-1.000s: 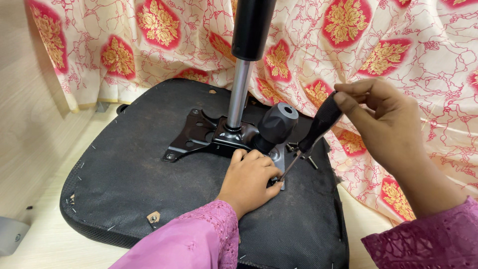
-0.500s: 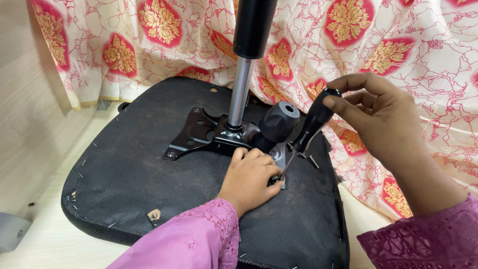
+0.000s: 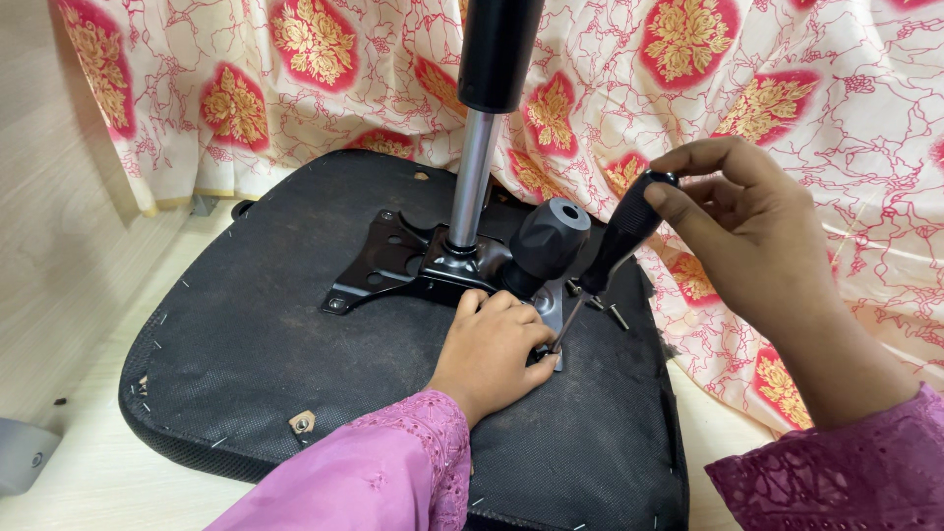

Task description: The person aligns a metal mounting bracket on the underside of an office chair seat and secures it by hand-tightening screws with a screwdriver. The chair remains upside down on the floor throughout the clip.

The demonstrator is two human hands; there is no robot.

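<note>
1. Seat underside (image 3: pixel 246 364) looks to me like coarse black woven fabric, matt and dusty, with little metal staples along the edge.
2. Mounting plate (image 3: pixel 388 261) reads as painted black metal, slightly glossy.
3. Gas lift (image 3: pixel 475 177) has a shiny chrome rod, with a smooth satin black sleeve above.
4. Knob (image 3: pixel 546 241) seems matt black plastic.
5. Screwdriver (image 3: pixel 615 246) in my right hand (image 3: pixel 757 236): black grippy handle, thin bare steel shaft.
6. Curtain (image 3: pixel 787 88) is thin printed cloth, soft and creased.
7. Floor (image 3: pixel 88 472) looks like smooth pale wood laminate.

The right hand (image 3: pixel 747 231) has been raised slightly toward the upper right of the frame. The screwdriver (image 3: pixel 610 251) handle has been brought more upright, its top grasped by the fingers.
</note>
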